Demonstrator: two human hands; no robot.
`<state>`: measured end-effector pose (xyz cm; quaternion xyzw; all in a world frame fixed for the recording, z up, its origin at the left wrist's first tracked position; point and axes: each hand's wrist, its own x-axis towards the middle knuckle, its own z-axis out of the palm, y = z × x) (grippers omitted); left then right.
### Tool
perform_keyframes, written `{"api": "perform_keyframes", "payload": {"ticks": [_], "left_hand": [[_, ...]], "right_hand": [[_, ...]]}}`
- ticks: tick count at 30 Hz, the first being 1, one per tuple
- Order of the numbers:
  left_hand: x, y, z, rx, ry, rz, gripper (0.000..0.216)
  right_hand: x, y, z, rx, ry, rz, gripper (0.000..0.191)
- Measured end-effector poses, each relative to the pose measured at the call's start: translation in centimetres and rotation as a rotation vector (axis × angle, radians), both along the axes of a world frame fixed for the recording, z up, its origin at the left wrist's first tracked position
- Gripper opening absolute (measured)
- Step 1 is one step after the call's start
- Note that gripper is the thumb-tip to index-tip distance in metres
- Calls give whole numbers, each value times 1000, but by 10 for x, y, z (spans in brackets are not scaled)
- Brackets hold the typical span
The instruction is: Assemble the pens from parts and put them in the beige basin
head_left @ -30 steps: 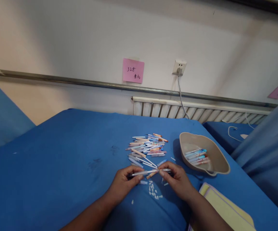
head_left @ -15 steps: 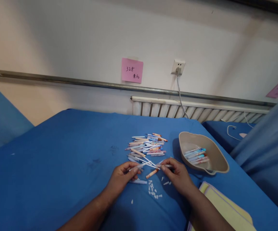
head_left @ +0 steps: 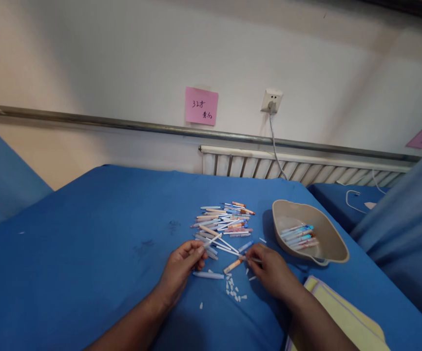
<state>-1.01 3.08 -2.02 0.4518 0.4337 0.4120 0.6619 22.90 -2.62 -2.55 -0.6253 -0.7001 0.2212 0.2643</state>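
A heap of thin pens in white, blue, orange and pink lies on the blue cloth. Just in front of it my left hand pinches a white pen part that points up and right. My right hand is closed on a thin pen piece at its fingertips. An orange pen lies between the hands, and a white barrel lies below my left fingers. Several small white caps are scattered in front of the hands.
A beige tray with several pens in it stands to the right of the heap. A yellow folded cloth lies at the near right. Behind the table are a radiator, a wall socket with a cable and a pink note.
One second ago both hands held a single long pen between them. It has come apart: my left hand holds one piece raised, my right hand holds the other, and a white barrel now lies on the cloth.
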Motion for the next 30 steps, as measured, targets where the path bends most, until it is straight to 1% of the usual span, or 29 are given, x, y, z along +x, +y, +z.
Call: {"api": "perform_keyframes", "payload": {"ticks": [4,7,9,13,16,18,21,26,28,30], "left_hand": [[0,0,0,-5,-15,5,28],[1,0,0,-5,-3,5,27],[1,0,1,-2,3,-2,27],[2,0,3,-4,14,4,29],[3,-1,5,-7,27,11,30],[3,-1,4,0,33,4,30],[3,-1,1,12,53,-9,31],[2,1,-5,13,82,-26,37],[3,1,-6,16,116,-45,38],[3,-1,-5,42,155,-57,36]], "right_hand": [[7,0,1,-18,8,28,10],[9,2,1,3,10,7,11],[8,3,1,28,-15,-12,13],[2,4,1,42,-67,0,14],[-7,3,4,82,-98,44,15],[-14,1,7,103,-116,108,18],[-24,-2,9,75,-168,201,20],[-30,-3,6,38,-271,203,16],[-29,-2,4,55,-217,180,16],[-27,-1,1,80,-68,119,15]]}}
